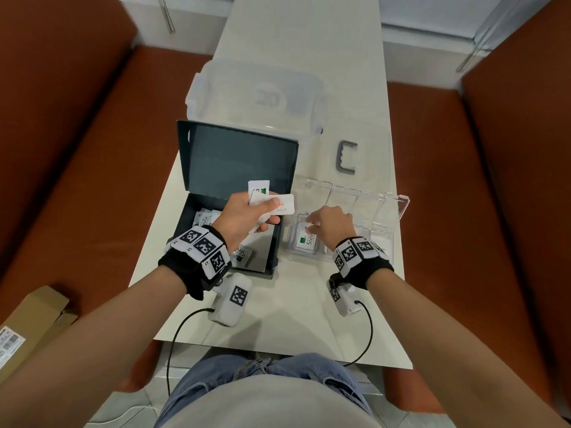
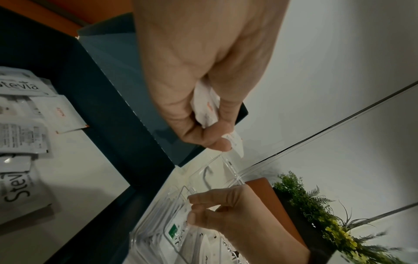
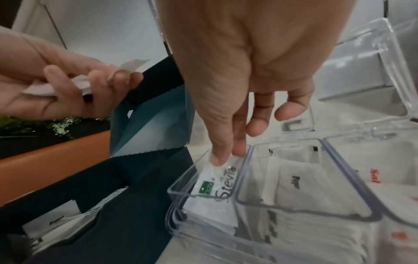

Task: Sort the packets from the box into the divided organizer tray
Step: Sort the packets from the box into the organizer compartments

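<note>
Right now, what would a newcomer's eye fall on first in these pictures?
The left hand holds a fan of white packets above the open dark box, where more lie. Beside it, the right hand pinches a Stevia packet that stands in the compartment of the clear tray nearest the box.

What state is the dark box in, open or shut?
Open. The box has its lid raised at the back, and packets show inside.
</note>
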